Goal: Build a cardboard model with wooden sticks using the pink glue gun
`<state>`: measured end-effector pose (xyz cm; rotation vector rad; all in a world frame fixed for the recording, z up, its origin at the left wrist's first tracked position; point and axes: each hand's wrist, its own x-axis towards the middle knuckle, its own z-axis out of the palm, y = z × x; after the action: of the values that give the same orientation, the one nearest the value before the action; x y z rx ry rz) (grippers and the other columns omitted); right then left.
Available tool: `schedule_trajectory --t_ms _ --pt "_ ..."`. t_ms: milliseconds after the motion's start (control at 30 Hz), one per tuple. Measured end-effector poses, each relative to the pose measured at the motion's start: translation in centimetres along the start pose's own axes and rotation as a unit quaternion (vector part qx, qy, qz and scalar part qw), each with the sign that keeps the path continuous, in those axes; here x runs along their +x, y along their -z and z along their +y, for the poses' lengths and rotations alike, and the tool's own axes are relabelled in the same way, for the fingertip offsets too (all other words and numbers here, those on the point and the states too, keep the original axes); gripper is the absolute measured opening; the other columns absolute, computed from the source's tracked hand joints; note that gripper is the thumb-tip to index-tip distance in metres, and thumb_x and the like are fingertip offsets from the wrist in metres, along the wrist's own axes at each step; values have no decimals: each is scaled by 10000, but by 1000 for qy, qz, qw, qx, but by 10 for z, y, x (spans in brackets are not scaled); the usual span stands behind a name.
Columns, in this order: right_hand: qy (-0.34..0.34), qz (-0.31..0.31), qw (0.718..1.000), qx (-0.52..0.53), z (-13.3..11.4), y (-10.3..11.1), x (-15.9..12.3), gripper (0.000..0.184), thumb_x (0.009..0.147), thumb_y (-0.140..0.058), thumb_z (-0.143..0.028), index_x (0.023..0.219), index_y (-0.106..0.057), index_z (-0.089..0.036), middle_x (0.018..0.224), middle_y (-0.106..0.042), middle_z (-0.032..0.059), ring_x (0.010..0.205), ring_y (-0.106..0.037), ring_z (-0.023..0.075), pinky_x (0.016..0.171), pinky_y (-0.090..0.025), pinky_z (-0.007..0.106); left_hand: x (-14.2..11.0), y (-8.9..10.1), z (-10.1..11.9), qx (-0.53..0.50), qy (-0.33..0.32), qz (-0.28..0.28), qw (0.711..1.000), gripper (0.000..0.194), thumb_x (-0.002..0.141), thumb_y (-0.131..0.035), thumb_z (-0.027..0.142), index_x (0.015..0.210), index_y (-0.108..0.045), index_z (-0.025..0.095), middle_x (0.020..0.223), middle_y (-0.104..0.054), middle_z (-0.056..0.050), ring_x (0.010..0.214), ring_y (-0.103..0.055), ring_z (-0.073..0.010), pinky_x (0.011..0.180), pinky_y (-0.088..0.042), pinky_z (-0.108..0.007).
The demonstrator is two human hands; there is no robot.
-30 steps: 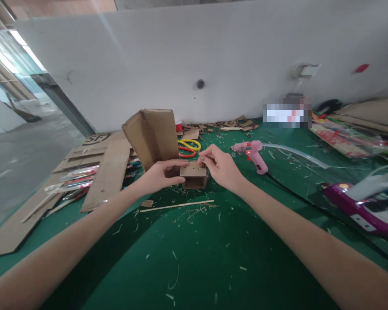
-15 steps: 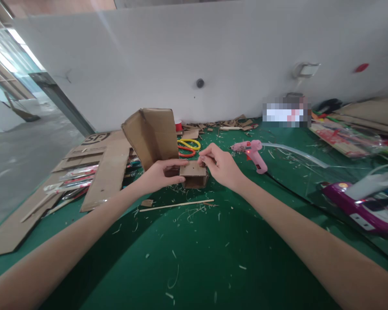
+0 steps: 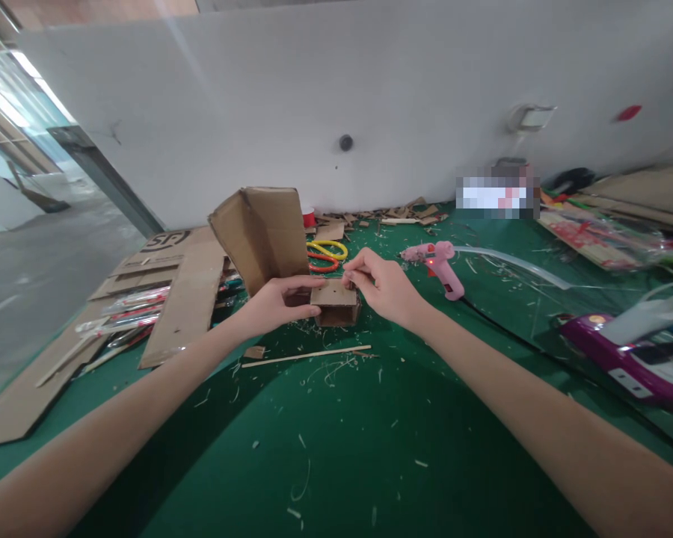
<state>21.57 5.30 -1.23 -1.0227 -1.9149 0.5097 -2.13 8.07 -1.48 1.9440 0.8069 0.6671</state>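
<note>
A small cardboard box [image 3: 337,296], open at the front and with small holes in its top, sits on the green table. My left hand [image 3: 283,299] grips its left side, fingers on the top and thumb at the front edge. At its top right corner, my right hand [image 3: 377,285] is closed in a pinch; whatever lies between the fingertips is too small to make out. Behind my left hand stands a tall folded cardboard piece [image 3: 266,235]. A thin wooden stick [image 3: 306,356] and a cardboard scrap [image 3: 254,352] lie in front of the box.
A pink glue gun [image 3: 438,265] rests to the right, its cable running past a purple device [image 3: 631,359]. Yellow and orange-handled scissors [image 3: 330,250] lie behind the box. Cardboard sheets [image 3: 185,314] and wrapped tools cover the left. Cardboard scraps [image 3: 420,213] line the wall.
Almost nothing differs. Both hands keep their hold at the box, and the whole view has shifted very slightly.
</note>
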Motion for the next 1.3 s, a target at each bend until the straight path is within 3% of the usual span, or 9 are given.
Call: schedule_trajectory --t_ms 167,333,1300 --pt "9 14 999 29 4 -4 -1 65 956 -436 -256 961 -485 -215 846 -697 33 759 -655 151 700 -490 306 0 1 -1 25 -3 0 1000 528 777 -752 329 1269 -613 197 1373 -595 -89 1258 -570 -259 1125 -407 -498" --pt "12 38 999 -13 2 -8 -4 63 958 -436 -240 969 -494 -218 840 -697 24 754 -653 147 700 -477 304 1 5 -4 44 -20 -6 999 524 785 -744 339 1275 -613 211 1409 -562 -93 1290 -540 -258 1101 -435 -477" --pt "3 50 999 -4 1 -9 -2 64 956 -443 -259 947 -490 -216 823 -692 26 720 -641 138 640 -475 281 0 1 -1 38 -24 1 999 503 785 -735 315 1258 -618 188 1387 -581 -101 1271 -560 -245 1115 -419 -470"
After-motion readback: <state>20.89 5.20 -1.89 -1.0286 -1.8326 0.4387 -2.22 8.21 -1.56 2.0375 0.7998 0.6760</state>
